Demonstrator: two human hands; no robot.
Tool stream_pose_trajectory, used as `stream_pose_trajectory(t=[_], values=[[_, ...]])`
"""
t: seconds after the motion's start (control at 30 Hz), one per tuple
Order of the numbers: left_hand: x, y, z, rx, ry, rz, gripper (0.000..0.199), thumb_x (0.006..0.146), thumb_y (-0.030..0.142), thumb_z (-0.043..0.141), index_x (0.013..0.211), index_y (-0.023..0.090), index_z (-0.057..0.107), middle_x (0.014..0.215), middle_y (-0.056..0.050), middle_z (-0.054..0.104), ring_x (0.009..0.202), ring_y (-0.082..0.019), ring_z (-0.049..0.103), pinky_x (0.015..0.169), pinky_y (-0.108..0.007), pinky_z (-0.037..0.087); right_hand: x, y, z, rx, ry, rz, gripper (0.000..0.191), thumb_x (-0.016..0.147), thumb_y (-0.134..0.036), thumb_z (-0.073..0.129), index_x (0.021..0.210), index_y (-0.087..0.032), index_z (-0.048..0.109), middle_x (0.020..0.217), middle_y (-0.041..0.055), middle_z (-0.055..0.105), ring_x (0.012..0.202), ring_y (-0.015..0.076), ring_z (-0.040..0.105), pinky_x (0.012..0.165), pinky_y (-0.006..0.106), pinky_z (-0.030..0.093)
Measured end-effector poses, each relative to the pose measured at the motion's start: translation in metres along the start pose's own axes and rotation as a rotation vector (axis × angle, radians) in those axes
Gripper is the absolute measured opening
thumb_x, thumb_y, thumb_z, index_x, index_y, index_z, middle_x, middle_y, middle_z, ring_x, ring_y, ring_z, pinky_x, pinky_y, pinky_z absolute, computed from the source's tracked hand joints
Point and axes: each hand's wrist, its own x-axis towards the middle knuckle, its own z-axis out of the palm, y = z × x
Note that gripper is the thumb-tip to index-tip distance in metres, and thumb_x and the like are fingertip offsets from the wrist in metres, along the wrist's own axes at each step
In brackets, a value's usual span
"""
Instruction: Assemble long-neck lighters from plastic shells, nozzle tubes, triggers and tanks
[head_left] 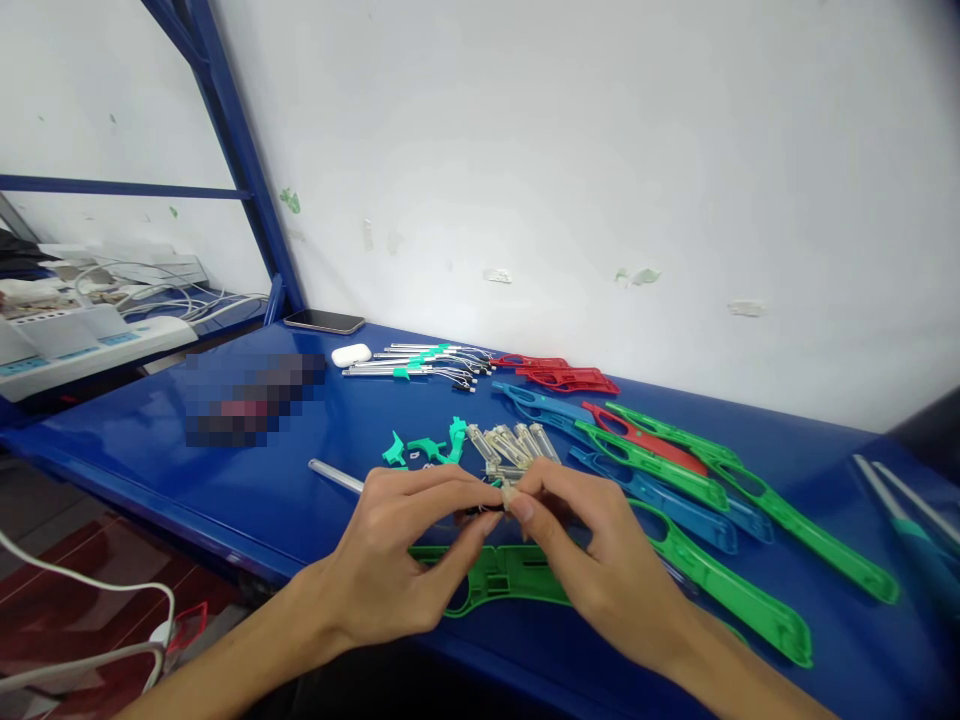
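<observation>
My left hand (pixel 409 550) pinches a small black part with thin wires (pixel 484 508) between thumb and forefinger. The thumb and fingers of my right hand (pixel 600 545) close on a small translucent, yellowish lighter tank (pixel 508 497), mostly hidden by the fingertips. Both hands meet above an open green lighter casing half (pixel 517 575) on the table. A metal rod (pixel 335 474) sticks out behind my left hand; its other end is hidden. Just beyond the fingertips lie several clear lighter tanks (pixel 517 440) and several teal triggers (pixel 427 448).
Green (pixel 772 610), blue (pixel 697 515) and red casing halves (pixel 570 378) lie right and behind on the blue table (pixel 270 500). Several metal rods with wires (pixel 409 362), a white case (pixel 351 355) and a phone (pixel 324 321) sit farther back. A pixelated dark item (pixel 255 400) lies left.
</observation>
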Motion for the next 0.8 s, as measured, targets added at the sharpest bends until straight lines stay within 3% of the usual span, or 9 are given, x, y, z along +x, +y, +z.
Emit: stream_pose_trajectory(t=[0.37, 0.63, 0.8], values=[[-0.001, -0.004, 0.0, -0.05, -0.006, -0.015, 0.017, 0.094, 0.006, 0.07, 0.102, 0.019, 0.077, 0.086, -0.003, 0.082, 0.073, -0.016, 0.079, 0.063, -0.021, 0.059, 0.001, 0.005, 0.002, 0.046, -0.032, 0.033, 0.042, 0.109, -0.043, 0.053, 0.072, -0.022, 0.051, 0.065, -0.0058, 0.045, 0.06, 0.0121, 0.04, 0.057, 0.029, 0.028], [0.002, -0.005, -0.003, -0.04, -0.089, -0.054, 0.017, 0.096, 0.007, 0.069, 0.107, 0.017, 0.077, 0.087, -0.002, 0.081, 0.071, -0.013, 0.076, 0.065, -0.019, 0.057, 0.002, 0.0, 0.0, 0.02, -0.04, 0.095, 0.039, 0.111, -0.045, 0.048, 0.08, -0.022, 0.056, 0.07, -0.0048, 0.05, 0.062, 0.0123, 0.043, 0.058, 0.028, 0.033], [-0.002, -0.01, -0.003, 0.028, -0.165, -0.096, 0.022, 0.099, 0.014, 0.069, 0.12, 0.02, 0.074, 0.093, -0.001, 0.082, 0.07, -0.013, 0.076, 0.062, -0.02, 0.057, 0.002, 0.001, -0.001, -0.052, -0.024, 0.115, 0.039, 0.111, -0.046, 0.046, 0.083, -0.023, 0.059, 0.071, -0.0038, 0.053, 0.061, 0.0131, 0.043, 0.057, 0.029, 0.032]])
